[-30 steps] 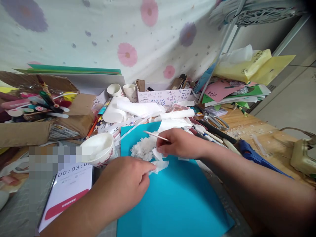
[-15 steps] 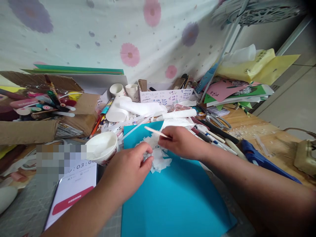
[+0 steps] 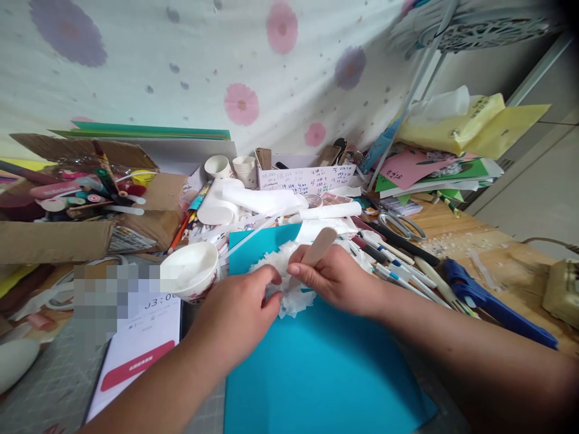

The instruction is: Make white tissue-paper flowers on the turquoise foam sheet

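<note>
A flat wooden craft stick [image 3: 320, 246] is gripped in my right hand [image 3: 339, 274], its wide end tilted up and its lower end down among the paper pieces. A heap of torn white paper pieces [image 3: 294, 304] lies in a rough ring on a blue sheet [image 3: 307, 367]. At the left edge of the heap is my left hand [image 3: 239, 310], with thumb and index finger curved and a gap between them; its other fingers are hidden. Just left of that hand stands a white paper cup [image 3: 192, 271] with whitish contents.
A phone [image 3: 136, 367] showing a timer lies at the left. Behind are a cardboard box of pens [image 3: 54, 241], paper cups [image 3: 244, 172] and white paper rolls [image 3: 330, 210]. On the right are pens [image 3: 407, 274], scissors [image 3: 402, 223] and a blue glue gun [image 3: 497, 307].
My right hand has turned and shifted slightly right, bringing the craft stick from nearly level to steeply tilted with its lower end at the paper. My left hand stays at the heap.
</note>
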Demonstrator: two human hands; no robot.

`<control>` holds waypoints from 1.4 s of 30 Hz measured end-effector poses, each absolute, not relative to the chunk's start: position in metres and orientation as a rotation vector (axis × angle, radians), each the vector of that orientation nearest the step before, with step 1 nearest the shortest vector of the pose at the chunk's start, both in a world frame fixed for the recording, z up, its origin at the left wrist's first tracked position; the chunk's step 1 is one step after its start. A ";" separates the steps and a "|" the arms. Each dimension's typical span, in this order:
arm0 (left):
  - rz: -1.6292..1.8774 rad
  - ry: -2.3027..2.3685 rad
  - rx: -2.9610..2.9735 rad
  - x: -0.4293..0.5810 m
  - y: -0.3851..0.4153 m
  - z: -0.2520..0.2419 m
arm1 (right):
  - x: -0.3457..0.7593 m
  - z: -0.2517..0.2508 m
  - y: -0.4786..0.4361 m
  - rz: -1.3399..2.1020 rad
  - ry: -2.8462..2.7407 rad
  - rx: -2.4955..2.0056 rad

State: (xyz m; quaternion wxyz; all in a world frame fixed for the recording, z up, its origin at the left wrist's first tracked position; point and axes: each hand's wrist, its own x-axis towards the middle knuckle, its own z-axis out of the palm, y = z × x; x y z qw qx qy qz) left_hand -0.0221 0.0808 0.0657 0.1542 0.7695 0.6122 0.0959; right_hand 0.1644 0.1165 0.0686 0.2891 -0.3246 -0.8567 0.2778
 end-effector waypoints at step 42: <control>0.241 1.770 2.280 -0.015 0.087 0.057 | 0.240 0.077 0.126 0.311 -2.625 -1.404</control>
